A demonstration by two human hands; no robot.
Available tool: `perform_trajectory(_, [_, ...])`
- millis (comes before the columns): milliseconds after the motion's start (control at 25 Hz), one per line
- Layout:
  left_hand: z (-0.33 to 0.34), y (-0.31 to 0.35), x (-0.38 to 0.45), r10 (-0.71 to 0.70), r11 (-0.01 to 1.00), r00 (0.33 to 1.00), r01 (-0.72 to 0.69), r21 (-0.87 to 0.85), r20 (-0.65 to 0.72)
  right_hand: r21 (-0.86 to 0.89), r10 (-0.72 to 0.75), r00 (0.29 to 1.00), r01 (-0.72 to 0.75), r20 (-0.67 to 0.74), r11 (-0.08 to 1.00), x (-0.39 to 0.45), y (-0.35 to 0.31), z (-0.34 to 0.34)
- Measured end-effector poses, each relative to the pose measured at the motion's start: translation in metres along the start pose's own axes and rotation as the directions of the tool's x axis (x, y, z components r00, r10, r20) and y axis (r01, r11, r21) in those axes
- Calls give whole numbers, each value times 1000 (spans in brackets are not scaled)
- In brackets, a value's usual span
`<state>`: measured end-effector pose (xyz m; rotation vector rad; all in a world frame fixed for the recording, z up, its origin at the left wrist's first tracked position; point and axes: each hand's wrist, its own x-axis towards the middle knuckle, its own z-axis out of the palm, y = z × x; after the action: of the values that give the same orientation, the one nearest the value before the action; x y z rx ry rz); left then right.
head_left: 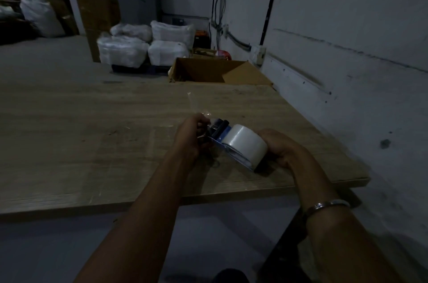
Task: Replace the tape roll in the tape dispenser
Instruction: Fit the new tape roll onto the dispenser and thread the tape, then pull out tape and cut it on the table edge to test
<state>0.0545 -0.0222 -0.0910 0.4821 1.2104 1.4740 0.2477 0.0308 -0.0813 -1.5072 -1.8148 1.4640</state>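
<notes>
A blue tape dispenser (218, 135) is held just above the wooden table (92, 139), with a wide whitish tape roll (245, 145) seated on its frame. My left hand (190, 136) grips the dispenser's front end by the black roller, its fingers curled. A thin strip of clear tape (193, 103) rises from those fingertips. My right hand (278, 147) curls round the back of the roll; its fingers are hidden behind it. The scene is dim.
An open cardboard box (217, 72) stands on the floor beyond the table's far edge. White plastic-wrapped bundles (146, 47) sit further back. A wall (347, 51) runs along the right side, close to the table's right edge.
</notes>
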Motion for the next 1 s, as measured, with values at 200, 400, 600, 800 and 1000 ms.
perform_trajectory(200, [4,1,6,-23,994,993,11,-108,-115,24,-50,998,51,-39,998,5,-4,8])
perform_trajectory(400, [7,1,9,54,999,980,-52,15,-190,137,43,999,-45,11,990,3,0,16])
perform_trajectory(600, [2,9,15,77,989,979,-52,136,-188,227,34,998,-46,56,973,0,1,18])
perform_trajectory(800, [-5,13,18,62,990,989,-45,131,-135,398,-25,989,-35,146,917,-5,2,22])
perform_trajectory(1000, [-19,8,30,148,982,964,-116,151,-220,505,-13,989,-65,149,861,-4,-2,25])
